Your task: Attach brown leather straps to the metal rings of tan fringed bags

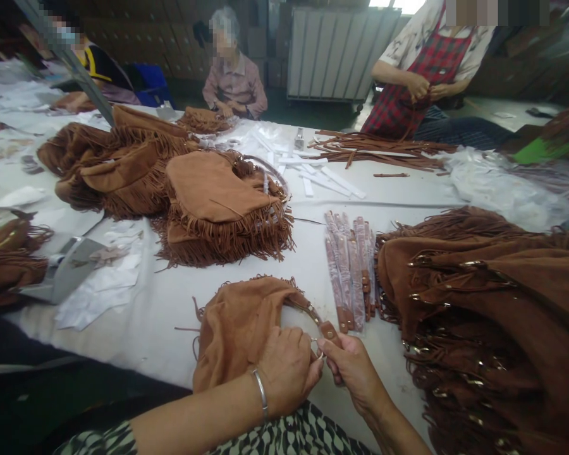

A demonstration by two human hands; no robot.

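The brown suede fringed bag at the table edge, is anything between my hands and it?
Nothing visible: the left hand rests on the brown suede fringed bag, and the right hand pinches its strap end.

Evenly lit, soft daylight from a window (pixel 398 5) at the top right of the frame, blown out to white. Pale glare on the table (pixel 171 303) through the middle; only faint shadows under the bags (pixel 218 208). Dim and murky along the top left and lower left. Stretched and bent toward the edges, strongest at the right. Sharp at centre, soft in the far background. Faces blurred out in blocks.
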